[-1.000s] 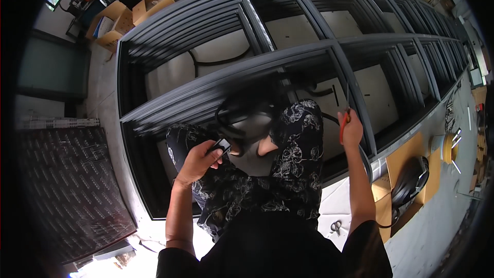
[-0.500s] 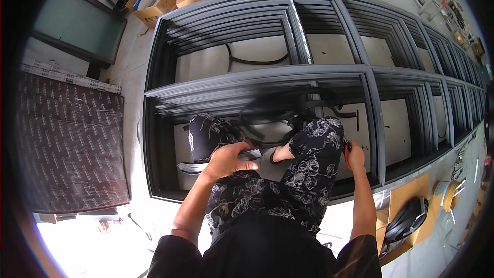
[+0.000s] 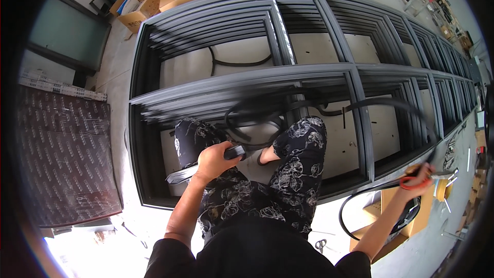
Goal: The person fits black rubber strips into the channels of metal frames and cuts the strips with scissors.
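My left hand [image 3: 212, 160] is closed round a bundle of short grey-black strips [image 3: 181, 175], held over my left thigh; the strips stick out on both sides of the fist. Out to the right, beyond the frames' near edge, my right hand [image 3: 423, 180] is closed on a red-handled cutting tool [image 3: 410, 182], probably scissors, blurred by motion. A long black rubber strip [image 3: 393, 102] arches from over the frames to this hand, and a loop of black strip [image 3: 341, 211] hangs beside it. Whether the fingers grip the strip is unclear.
I sit among stacked dark grey window frames [image 3: 242, 78]. Loose black strips [image 3: 239, 134] lie around my feet. An open cardboard box [image 3: 383, 251] stands at right, with scissors [image 3: 320, 245] on the floor left of it. A brown-wrapped stack [image 3: 64, 154] lies left.
My right hand has swung right and outward with the red-handled tool, from beside my knee to over the box. A long black strip now arches to it. The left hand's bundle has tilted slightly.
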Motion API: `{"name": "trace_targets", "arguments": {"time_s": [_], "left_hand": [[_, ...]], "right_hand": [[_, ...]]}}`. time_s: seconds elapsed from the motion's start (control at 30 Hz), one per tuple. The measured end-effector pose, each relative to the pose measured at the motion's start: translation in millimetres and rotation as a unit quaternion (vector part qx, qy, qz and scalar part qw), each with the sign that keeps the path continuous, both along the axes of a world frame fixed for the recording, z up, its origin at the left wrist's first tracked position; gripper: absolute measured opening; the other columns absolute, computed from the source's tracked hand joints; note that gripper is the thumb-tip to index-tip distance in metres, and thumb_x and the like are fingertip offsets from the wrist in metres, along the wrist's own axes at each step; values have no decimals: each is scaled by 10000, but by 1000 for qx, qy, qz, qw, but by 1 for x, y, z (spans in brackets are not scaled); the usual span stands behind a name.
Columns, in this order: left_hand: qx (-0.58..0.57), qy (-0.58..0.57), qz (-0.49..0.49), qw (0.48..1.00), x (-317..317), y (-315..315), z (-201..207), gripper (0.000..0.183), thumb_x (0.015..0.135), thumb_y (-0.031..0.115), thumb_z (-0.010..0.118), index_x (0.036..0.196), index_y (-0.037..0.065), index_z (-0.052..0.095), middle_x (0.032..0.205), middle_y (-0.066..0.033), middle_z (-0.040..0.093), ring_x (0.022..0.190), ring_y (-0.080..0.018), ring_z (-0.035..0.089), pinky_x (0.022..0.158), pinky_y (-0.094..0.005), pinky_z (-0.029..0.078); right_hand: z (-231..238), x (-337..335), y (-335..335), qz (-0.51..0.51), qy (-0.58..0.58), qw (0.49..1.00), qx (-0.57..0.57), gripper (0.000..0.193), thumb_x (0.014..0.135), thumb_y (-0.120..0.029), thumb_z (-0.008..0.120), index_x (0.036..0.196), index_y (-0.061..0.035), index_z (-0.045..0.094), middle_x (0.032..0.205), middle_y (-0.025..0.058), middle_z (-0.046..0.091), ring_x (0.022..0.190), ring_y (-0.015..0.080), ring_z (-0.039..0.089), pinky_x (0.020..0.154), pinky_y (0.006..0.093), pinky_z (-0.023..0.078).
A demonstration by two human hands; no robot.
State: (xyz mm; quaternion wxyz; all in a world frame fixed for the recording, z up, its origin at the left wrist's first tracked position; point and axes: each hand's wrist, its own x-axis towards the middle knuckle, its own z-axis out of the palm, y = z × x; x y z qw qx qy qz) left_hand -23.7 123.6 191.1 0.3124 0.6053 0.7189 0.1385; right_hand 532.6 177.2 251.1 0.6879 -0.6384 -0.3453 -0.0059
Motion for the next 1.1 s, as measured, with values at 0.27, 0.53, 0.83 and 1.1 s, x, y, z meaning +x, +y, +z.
{"name": "trace_targets", "arguments": {"time_s": [0.27,0.53,0.83,1.1], "left_hand": [[96,30,-22,995,5,3,-34,419,702,386,789,955,72,679,792,-113,685,746,-304,666,645,-381,516],[49,5,-24,999,6,8,-13,368,723,335,764,948,59,674,792,-130,680,752,-315,658,658,-381,505],[81,6,-3,997,-2,-3,-17,333,712,325,769,885,62,659,765,-136,662,724,-335,640,636,-394,495],[38,8,-5,999,6,-5,-20,330,715,298,772,925,66,667,803,-123,679,745,-317,656,662,-383,507]], "right_hand": [[-36,76,-72,-146,-272,931,-196,228,941,-186,627,844,-8,522,699,72,527,624,196,480,580,355,425],[-202,75,-105,-124,-122,888,-426,204,872,-161,656,896,16,558,792,169,606,671,307,547,667,424,459],[-256,96,-111,-119,-109,859,-485,204,844,-165,679,841,14,581,745,138,606,694,266,575,682,396,476],[-215,136,-88,-128,-136,818,-544,401,915,-428,596,1007,-41,646,937,198,681,829,352,654,744,426,509]]}}
